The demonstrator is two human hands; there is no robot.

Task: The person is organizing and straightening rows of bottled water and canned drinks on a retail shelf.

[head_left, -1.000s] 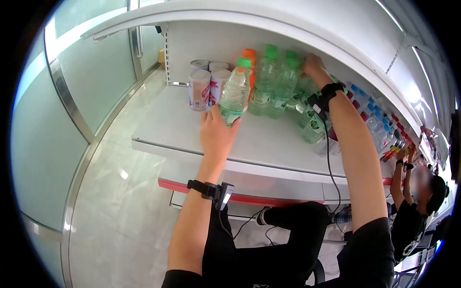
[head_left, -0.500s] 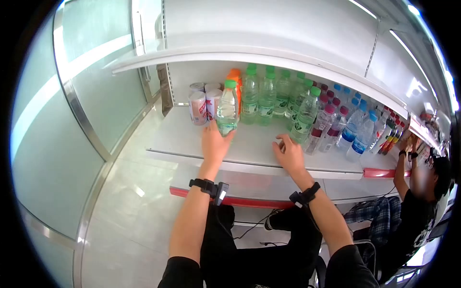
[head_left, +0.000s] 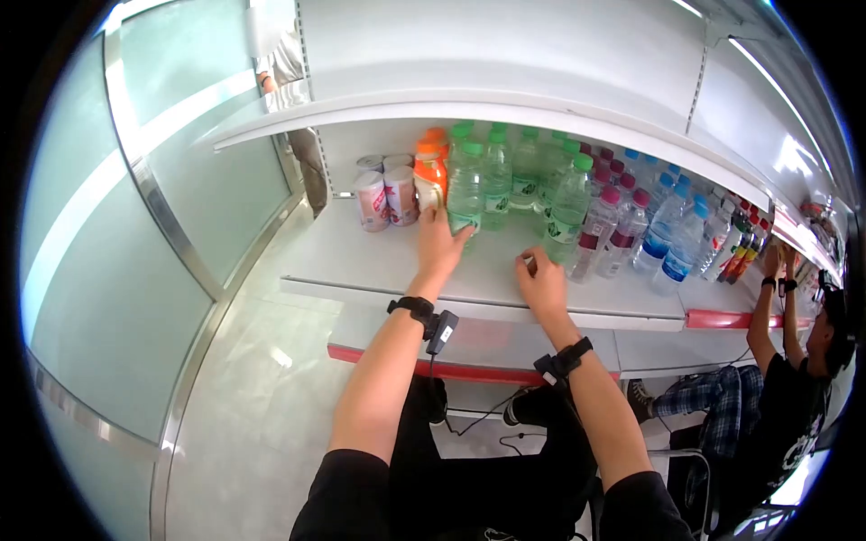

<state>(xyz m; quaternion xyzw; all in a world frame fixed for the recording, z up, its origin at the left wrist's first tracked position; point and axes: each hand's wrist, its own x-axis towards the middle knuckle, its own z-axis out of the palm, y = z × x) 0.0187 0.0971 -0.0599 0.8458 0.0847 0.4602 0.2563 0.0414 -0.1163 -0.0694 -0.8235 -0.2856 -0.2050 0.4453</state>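
Observation:
My left hand (head_left: 442, 245) grips the lower part of a clear water bottle (head_left: 465, 187) with a green cap and green label. Its thumb lies across the bottle's front near the base, and its fingers are at the left side. The bottle stands upright at the left end of the green-capped group, beside an orange bottle (head_left: 430, 169). My right hand (head_left: 543, 284) is near the shelf's front edge with its fingers curled in and nothing visible in them. Just behind it, a green-capped bottle (head_left: 570, 212) stands upright.
Several white-and-red cans (head_left: 371, 200) stand at the left of the white shelf (head_left: 361, 261). Rightward are dark-red-capped bottles (head_left: 595, 230) and blue-capped bottles (head_left: 683, 248). An upper shelf (head_left: 505, 106) overhangs them. Another person (head_left: 794, 397) sits far right, reaching to the shelf.
My left hand has carried the green-capped bottle right and back, toward the other green-capped bottles. An orange bottle that it hid now shows. My right hand has barely moved.

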